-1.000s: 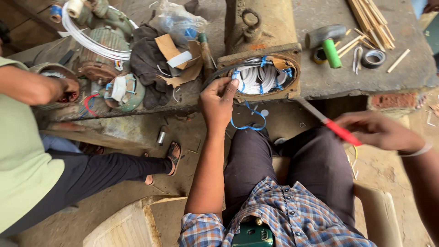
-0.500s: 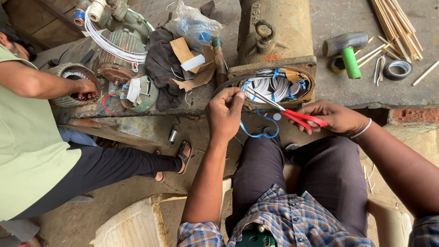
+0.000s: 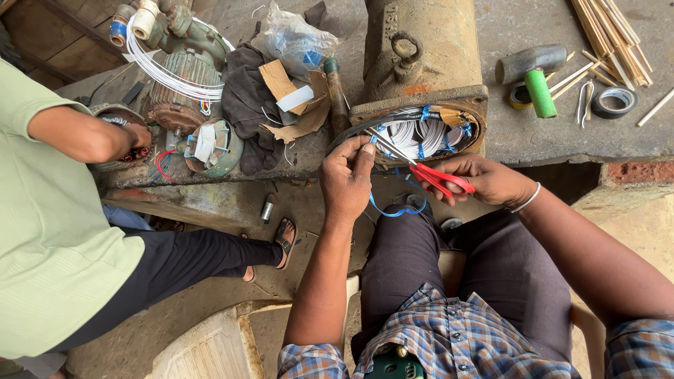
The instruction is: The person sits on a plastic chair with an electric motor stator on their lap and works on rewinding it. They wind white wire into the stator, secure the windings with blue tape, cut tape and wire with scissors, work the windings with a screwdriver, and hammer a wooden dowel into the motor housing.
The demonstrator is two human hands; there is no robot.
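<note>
A rusty motor housing (image 3: 425, 52) lies on the concrete bench with its open end toward me, showing white winding wires (image 3: 414, 133) tied with blue cord. My left hand (image 3: 346, 179) pinches a strand of blue cord (image 3: 397, 208) at the rim of the opening; the cord's loose loop hangs below. My right hand (image 3: 488, 180) grips red-handled scissors (image 3: 428, 173), their blades pointing up-left toward the pinched cord by my left fingers.
A hammer with a green handle (image 3: 537, 77), tape rolls (image 3: 614, 102) and thin sticks (image 3: 607, 28) lie at right. A second motor with white wire coils (image 3: 175, 77), cloth and cardboard sit at left, where another person in a green shirt (image 3: 49, 210) works on a part.
My right hand has come in from the right with the scissors, bringing the blades up to the cord by my left hand at the motor opening. The view has drawn closer.
</note>
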